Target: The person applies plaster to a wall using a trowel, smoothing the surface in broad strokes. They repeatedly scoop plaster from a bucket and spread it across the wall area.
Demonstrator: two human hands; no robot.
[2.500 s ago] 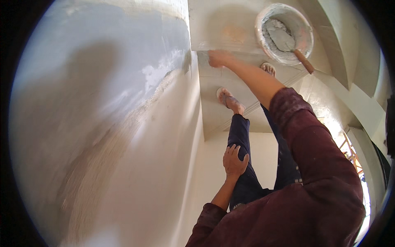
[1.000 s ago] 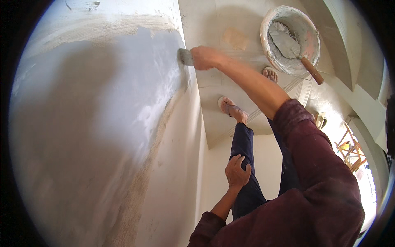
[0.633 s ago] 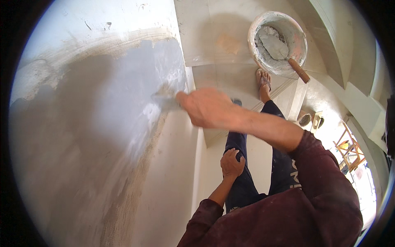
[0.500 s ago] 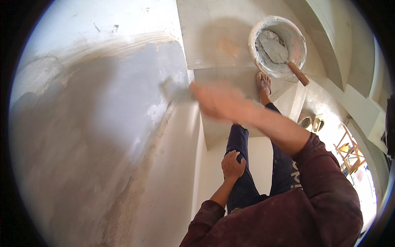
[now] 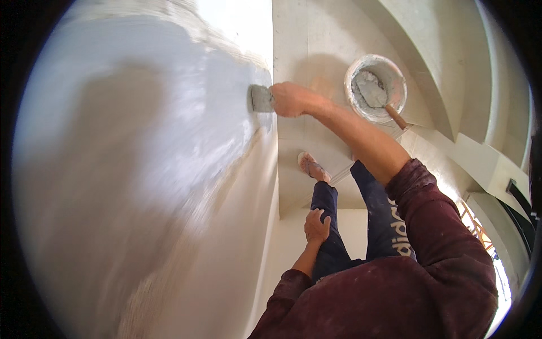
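Observation:
My right hand (image 5: 290,99) is closed around a putty knife (image 5: 261,98), its wide, smeared blade lying against the wall on the left. Under the blade, the wall (image 5: 220,85) carries a coat of smooth grey plaster with a ragged, paler upper edge. Down by my legs, my left hand (image 5: 317,226) rests over my left knee, thumb apart from the fingers, with no tool in it. A round, plaster-caked bucket (image 5: 400,85) stands on the floor beyond my right forearm. Grey plaster (image 5: 370,88) sits inside it, and a wooden-handled tool (image 5: 396,117) leans over its rim.
Curved pale steps (image 5: 451,73) rise at the right. My left foot (image 5: 314,167), in a sandal, stands on the light floor close to the wall. Wooden framework (image 5: 477,226) shows partly at the far right, beside a dark rail (image 5: 519,198).
My right hand has moved farther along the wall with the putty knife, and its blur is gone. The view has shifted, and my left foot now shows. My left hand stays on the knee.

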